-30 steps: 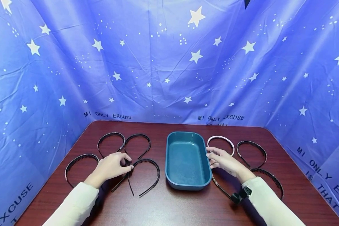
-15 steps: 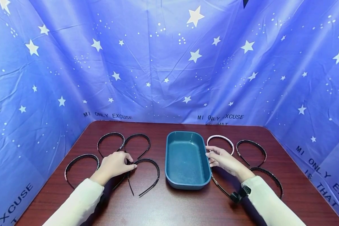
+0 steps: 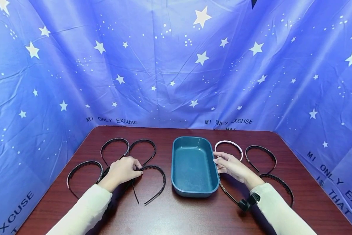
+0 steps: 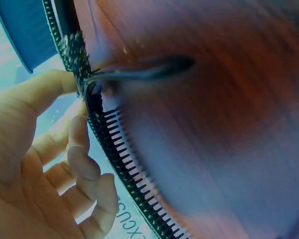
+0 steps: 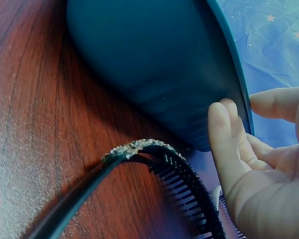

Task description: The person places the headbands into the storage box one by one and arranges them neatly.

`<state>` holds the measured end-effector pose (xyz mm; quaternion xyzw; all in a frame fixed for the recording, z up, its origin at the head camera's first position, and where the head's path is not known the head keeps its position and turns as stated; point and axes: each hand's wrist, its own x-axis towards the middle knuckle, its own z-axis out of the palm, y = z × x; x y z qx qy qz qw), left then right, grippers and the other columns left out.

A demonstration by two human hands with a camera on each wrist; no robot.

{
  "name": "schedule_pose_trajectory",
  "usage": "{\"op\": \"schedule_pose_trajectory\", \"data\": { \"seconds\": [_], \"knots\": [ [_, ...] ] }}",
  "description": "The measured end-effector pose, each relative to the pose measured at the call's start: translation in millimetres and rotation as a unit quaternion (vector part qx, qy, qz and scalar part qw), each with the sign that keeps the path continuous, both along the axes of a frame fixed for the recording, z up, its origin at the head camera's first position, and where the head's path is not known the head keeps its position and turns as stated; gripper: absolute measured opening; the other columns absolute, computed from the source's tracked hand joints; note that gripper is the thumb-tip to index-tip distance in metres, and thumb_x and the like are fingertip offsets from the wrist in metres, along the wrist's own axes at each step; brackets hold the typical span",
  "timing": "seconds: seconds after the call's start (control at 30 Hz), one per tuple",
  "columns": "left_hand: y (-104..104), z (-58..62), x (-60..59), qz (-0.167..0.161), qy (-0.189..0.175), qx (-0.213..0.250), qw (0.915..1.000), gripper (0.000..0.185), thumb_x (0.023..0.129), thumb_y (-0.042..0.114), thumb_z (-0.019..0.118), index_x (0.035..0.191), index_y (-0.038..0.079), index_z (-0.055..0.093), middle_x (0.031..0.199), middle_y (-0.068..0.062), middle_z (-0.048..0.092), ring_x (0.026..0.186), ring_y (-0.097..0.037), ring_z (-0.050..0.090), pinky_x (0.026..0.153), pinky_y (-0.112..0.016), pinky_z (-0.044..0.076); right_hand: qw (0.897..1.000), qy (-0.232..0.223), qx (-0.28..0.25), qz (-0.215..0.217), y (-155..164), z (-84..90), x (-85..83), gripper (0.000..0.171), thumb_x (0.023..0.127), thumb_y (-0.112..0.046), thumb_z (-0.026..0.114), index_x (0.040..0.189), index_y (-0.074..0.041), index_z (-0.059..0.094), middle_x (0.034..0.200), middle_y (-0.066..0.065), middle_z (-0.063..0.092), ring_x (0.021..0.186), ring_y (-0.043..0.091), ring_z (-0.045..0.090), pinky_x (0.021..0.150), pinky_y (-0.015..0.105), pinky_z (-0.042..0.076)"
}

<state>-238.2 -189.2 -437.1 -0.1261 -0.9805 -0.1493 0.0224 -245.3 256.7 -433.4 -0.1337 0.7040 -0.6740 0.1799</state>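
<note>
L hand [image 3: 121, 169] pinches a black toothed headband [image 3: 152, 181] at its arc, thumb and fingers [image 4: 82, 164] curled round the comb teeth (the wrist view shows it plainly), on the worktop [image 3: 181, 212] just left of the teal tray [image 3: 176, 169]. R hand [image 3: 230, 166] lies relaxed, fingers straight, tips against the tray's right wall; a rhinestone headband [image 5: 139, 147] sits under its palm, a pink headband [image 3: 229, 143] just beyond its fingers. More black bands lie to either side.
</note>
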Motion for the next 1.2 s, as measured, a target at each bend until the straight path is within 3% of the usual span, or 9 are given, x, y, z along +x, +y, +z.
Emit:
{"op": "schedule_pose_trajectory", "data": {
  "seconds": [0.47,0.83,1.2],
  "knots": [
    [1,8.4,2.2,-0.002,0.003,0.065,0.9978,0.012,0.082,0.036,0.080,0.079,0.031,0.069,0.074,0.021,0.064,0.071,-0.003,0.060,0.061,-0.038,0.051,0.999,-0.018,-0.040,-0.008,-1,-2.1,0.5,0.063,0.101,-0.002,0.050,0.150,0.018,0.017,0.098,0.008,0.064,0.079,0.011,0.065,0.075,0.027,0.056],
    [-4,9.1,0.0,-0.046,-0.005,0.176,0.9832,0.009,0.084,0.022,0.079,0.080,0.017,0.072,0.070,0.012,0.065,0.065,-0.005,0.058,0.062,-0.028,0.049,0.999,-0.032,-0.044,-0.005,-1,-2.4,0.1,0.062,0.101,-0.003,0.050,0.151,0.017,0.017,0.098,0.006,0.066,0.080,0.010,0.065,0.076,0.027,0.056],
    [-13,11.1,-1.1,-0.056,-0.018,0.193,0.9794,0.010,0.089,0.020,0.075,0.096,0.013,0.079,0.077,0.011,0.067,0.070,-0.007,0.061,0.067,-0.030,0.051,0.997,-0.048,-0.064,-0.019,-3,-4.2,0.2,0.062,0.101,-0.003,0.051,0.151,0.015,0.019,0.094,0.002,0.064,0.076,0.008,0.063,0.071,0.024,0.055]
  ]
}}
